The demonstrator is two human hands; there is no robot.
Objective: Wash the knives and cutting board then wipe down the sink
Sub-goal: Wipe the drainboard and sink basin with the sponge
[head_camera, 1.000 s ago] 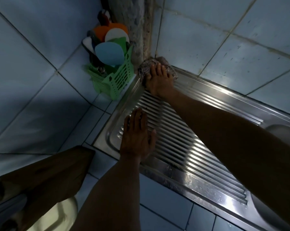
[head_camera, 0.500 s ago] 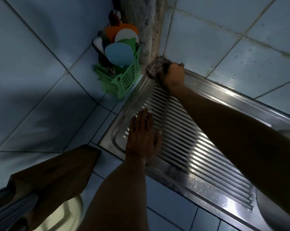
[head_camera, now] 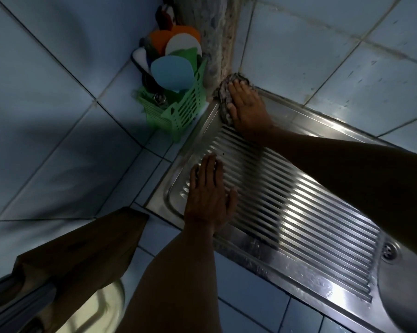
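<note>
Your right hand (head_camera: 247,109) presses flat, fingers straight, on the cloth (head_camera: 224,92), hiding most of it. Left hand (head_camera: 208,193) rests flat on the drainboard (head_camera: 298,212). The sink basin (head_camera: 406,292) is cut off.

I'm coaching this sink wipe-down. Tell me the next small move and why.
Probably draw the cloth back along the ribbed drainboard toward the drain. The right hand presses it flat into the far corner beside the green basket, the left hand rests on the ribs, and droplets remain near the front edge.
</note>
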